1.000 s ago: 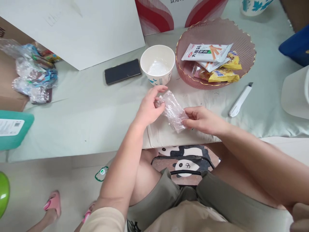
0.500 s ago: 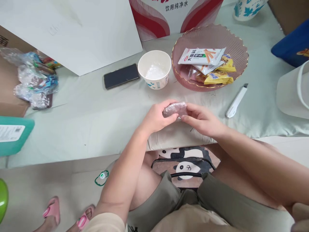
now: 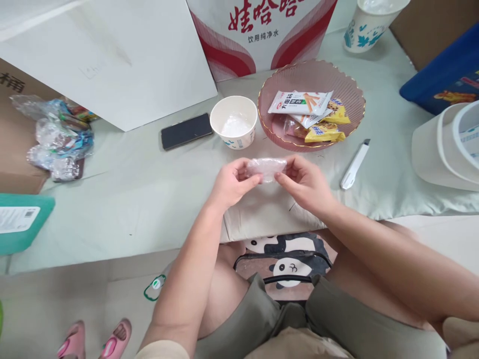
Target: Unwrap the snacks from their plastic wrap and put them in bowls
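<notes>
So I'm standing here watching someone at the table, and I'm using the pink bowl (image 3: 348, 85) as my landmark, sides as the sitter sees them. There's a crumpled bit of clear plastic (image 3: 267, 167) on the near side of the bowl, a little to its left. Left hand (image 3: 229, 183) has one end pinched between thumb and fingers, right hand (image 3: 309, 185) has the other end the same way. Can't tell if the plastic touches the table.

Bowl's got snacks: white packets (image 3: 299, 103) piled with yellow packets (image 3: 325, 133). Just left of it is a paper cup (image 3: 239, 142) with some clear, crinkly stuff (image 3: 235, 124) in it, then a phone (image 3: 187, 131) further left. Behind the bowl and off to its right stands another cup (image 3: 364, 30), something see-through inside. Well right of the bowl there's a white bucket (image 3: 426, 154); something blue-patterned shows in there, no idea what. A box cutter (image 3: 355, 165) lies near the bowl, front right.
</notes>
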{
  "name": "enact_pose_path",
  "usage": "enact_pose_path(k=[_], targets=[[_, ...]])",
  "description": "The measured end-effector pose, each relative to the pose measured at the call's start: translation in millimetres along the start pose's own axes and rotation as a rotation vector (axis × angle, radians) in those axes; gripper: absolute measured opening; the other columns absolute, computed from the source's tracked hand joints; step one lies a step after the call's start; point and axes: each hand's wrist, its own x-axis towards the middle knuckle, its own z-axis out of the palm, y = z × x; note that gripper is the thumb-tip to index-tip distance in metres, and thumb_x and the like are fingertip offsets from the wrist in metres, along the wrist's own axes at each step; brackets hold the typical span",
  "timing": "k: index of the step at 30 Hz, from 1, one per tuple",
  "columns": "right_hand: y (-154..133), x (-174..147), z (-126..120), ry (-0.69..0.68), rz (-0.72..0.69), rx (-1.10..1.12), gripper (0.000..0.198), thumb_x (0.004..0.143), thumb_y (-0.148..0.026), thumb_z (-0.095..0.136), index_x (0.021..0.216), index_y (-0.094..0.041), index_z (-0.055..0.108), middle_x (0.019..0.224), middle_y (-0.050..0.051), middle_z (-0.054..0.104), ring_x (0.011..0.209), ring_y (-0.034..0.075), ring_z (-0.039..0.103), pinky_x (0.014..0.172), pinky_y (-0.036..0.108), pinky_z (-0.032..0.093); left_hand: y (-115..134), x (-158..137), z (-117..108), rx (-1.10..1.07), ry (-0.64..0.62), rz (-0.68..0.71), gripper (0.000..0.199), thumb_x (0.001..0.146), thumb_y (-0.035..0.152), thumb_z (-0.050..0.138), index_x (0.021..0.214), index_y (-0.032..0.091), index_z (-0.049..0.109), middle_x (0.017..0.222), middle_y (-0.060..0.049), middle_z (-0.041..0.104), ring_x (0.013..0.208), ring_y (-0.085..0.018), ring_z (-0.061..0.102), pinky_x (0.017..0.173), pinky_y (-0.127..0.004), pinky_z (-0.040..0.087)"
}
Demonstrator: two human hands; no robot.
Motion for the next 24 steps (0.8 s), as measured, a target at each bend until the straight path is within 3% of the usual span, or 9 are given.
enact_pose_path(k=[4,7,9,11,14,18,22,24], targets=[[1.3,-0.4,1.1,-0.032,0.027,0.059,0.021,0.082,-0.038,0.063,0.094,-0.021,0.057,0.082,0.001,0.062,0.074,0.014,0.059,0.067,0.03,0.046,4.2,4.5,-19.6,0.021,0.372,0.205,0.024,0.07,0.029,0.084,0.08,0.021,0.063,0.069,0.004,0.064,0.058,-0.009,0.057,0.055,-0.021,0.048],[2.2,-3.4,0.9,-0.096,0.026,0.013,0.019,0.083,-0.037,0.059,0.094,-0.021,0.058,0.077,-0.001,0.059,0.068,0.013,0.054,0.064,0.029,0.043,15.0,3.0,-33.0,0.127,0.656,0.377,0.027,0.07,0.02,0.084,0.08,0.022,0.059,0.069,0.006,0.056,0.057,-0.007,0.051,0.052,-0.02,0.042],[2.4,-5.4,1.1,-0.14,0.012,-0.037,0.017,0.083,-0.035,0.057,0.093,-0.021,0.058,0.075,-0.002,0.058,0.066,0.013,0.053,0.063,0.029,0.041,25.5,2.9,-37.0,0.232,0.765,0.479,0.03,0.07,0.013,0.083,0.083,0.023,0.057,0.072,0.006,0.052,0.06,-0.008,0.05,0.055,-0.021,0.043],[2.1,-6.7,2.0,-0.179,-0.004,-0.071,0.016,0.083,-0.034,0.055,0.094,-0.021,0.058,0.074,-0.002,0.058,0.066,0.013,0.053,0.064,0.029,0.041,37.8,8.0,-36.9,0.367,0.794,0.544,0.03,0.072,0.01,0.08,0.082,0.023,0.055,0.072,0.006,0.05,0.064,-0.01,0.051,0.06,-0.024,0.045],[1.0,-7.2,4.8,-0.225,-0.023,-0.082,0.015,0.083,-0.033,0.054,0.092,-0.021,0.058,0.073,-0.002,0.058,0.066,0.013,0.052,0.064,0.029,0.04,57.3,30.1,-32.6,0.634,0.7,0.514,0.025,0.077,0.009,0.075,0.076,0.023,0.054,0.072,0.003,0.052,0.074,-0.015,0.058,0.073,-0.03,0.05],[-0.7,-6.4,9.5,-0.261,-0.026,-0.072,0.013,0.082,-0.032,0.053,0.089,-0.021,0.057,0.07,-0.002,0.056,0.062,0.012,0.05,0.061,0.028,0.038,83.8,72.0,-23.1,1.052,0.396,0.285,0.021,0.073,0.005,0.071,0.079,0.024,0.063,0.087,-0.004,0.065,0.096,-0.024,0.067,0.091,-0.036,0.051],[-1.4,-4.2,11.3,-0.267,-0.024,-0.053,0.013,0.083,-0.033,0.052,0.087,-0.021,0.056,0.068,-0.003,0.055,0.06,0.012,0.048,0.06,0.028,0.037,109.3,104.4,-13.4,1.375,-0.062,-0.191,0.022,0.066,0.005,0.069,0.079,0.023,0.072,0.086,-0.004,0.071,0.099,-0.029,0.07,0.097,-0.042,0.05],[-1.4,-2.7,10.5,-0.257,-0.024,-0.058,0.013,0.083,-0.033,0.052,0.087,-0.021,0.056,0.067,-0.003,0.054,0.06,0.012,0.047,0.06,0.028,0.037,114.6,118.3,-11.0,1.406,-0.182,-0.411,0.017,0.063,0.008,0.07,0.072,0.021,0.073,0.082,-0.004,0.07,0.101,-0.031,0.07,0.101,-0.046,0.049]])
